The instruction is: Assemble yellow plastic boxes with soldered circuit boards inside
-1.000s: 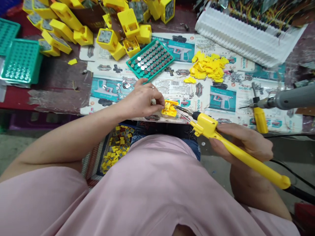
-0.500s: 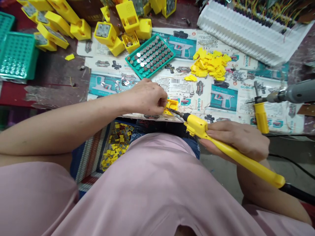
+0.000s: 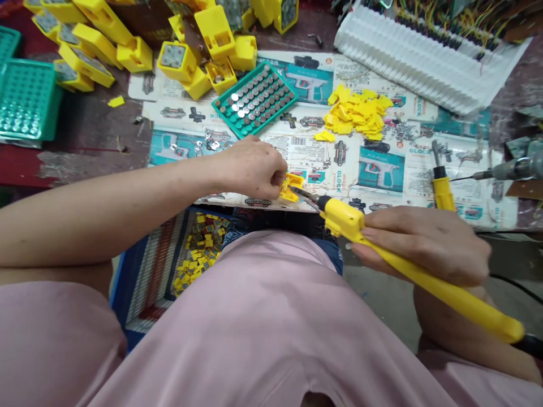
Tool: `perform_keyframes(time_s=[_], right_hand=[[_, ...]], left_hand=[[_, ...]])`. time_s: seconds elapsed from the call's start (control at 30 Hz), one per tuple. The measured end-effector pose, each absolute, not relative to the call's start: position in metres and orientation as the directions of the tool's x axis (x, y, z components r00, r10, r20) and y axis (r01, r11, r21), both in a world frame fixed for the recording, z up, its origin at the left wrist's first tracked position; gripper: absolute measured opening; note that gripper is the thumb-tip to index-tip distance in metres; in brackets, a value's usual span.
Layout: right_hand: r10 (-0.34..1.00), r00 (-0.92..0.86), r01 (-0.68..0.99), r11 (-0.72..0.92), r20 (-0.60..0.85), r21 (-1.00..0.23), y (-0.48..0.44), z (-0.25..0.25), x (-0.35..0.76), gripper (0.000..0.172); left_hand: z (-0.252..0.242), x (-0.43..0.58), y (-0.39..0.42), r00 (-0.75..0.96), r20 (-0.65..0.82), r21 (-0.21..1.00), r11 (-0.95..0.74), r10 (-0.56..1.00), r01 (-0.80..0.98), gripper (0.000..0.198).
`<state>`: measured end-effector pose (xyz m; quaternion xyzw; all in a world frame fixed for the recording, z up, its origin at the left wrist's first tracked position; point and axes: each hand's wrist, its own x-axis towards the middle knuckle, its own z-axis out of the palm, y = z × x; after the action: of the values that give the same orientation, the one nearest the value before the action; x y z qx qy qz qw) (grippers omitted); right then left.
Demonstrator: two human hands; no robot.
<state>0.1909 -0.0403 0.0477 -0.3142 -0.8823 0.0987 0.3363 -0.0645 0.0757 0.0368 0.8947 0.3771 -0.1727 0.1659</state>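
Two bare hands work at the near edge of the surface (image 3: 97, 121), which is covered with printed paper sheets (image 3: 382, 164). At the far right lies a long white ribbed strip (image 3: 416, 62) with wires behind it. At the far left is a heap of yellow plastic boxes (image 3: 127, 39), and beside it, at the left edge, a green tray (image 3: 25, 102). A second green tray (image 3: 254, 99), filled with round button batteries, stands far from the left hand. To its right is a pile of small yellow pieces (image 3: 356, 110). A yellow screwdriver (image 3: 442, 189) lies at the right, and near it the tip of a grey drill (image 3: 509, 169).

The right hand (image 3: 428, 243) is clenched around a yellow soldering iron (image 3: 416, 271), whose metal tip touches a small yellow part (image 3: 291, 187). The left hand (image 3: 254, 167) pinches this part with its grip closed on it, at the near edge of the surface, in the middle.
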Motion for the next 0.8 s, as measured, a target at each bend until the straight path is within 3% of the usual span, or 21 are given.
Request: perform_keyframes(time_s=[0.07, 0.2, 0.27, 0.4, 0.5, 0.7, 0.8], right_hand=[[0.653, -0.505, 0.494, 0.755, 0.565, -0.432, -0.044, 0.044, 0.196, 0.017], [0.721, -0.482, 0.528, 0.693, 0.498, -0.491, -0.052, 0.041, 0.2, 0.018], [0.734, -0.433, 0.531, 0.677, 0.523, -0.51, -0.054, 0.041, 0.199, 0.027], [0.67, -0.363, 0.612, 0.695, 0.648, -0.376, -0.056, 0.034, 0.2, 0.058], [0.648, -0.33, 0.656, 0.68, 0.687, -0.327, -0.059, 0.025, 0.202, 0.07], [0.656, -0.186, 0.679, 0.624, 0.731, -0.388, -0.068, 0.012, 0.203, 0.066], [0.672, -0.093, 0.699, 0.57, 0.735, -0.432, -0.068, 0.006, 0.2, 0.062]], left_hand=[[0.037, -0.065, 0.076, 0.669, -0.418, 0.164, -0.673, 0.615, 0.721, 0.016], [0.035, -0.066, 0.076, 0.683, -0.391, 0.173, -0.68, 0.617, 0.713, 0.016], [0.035, -0.066, 0.076, 0.682, -0.393, 0.169, -0.68, 0.617, 0.713, 0.016], [0.036, -0.066, 0.076, 0.659, -0.417, 0.154, -0.666, 0.626, 0.73, 0.015], [0.035, -0.066, 0.076, 0.652, -0.418, 0.162, -0.654, 0.632, 0.739, 0.013], [0.036, -0.066, 0.072, 0.654, -0.384, 0.171, -0.646, 0.652, 0.744, 0.012], [0.046, -0.071, 0.069, 0.64, -0.351, 0.174, -0.624, 0.684, 0.762, 0.025]])
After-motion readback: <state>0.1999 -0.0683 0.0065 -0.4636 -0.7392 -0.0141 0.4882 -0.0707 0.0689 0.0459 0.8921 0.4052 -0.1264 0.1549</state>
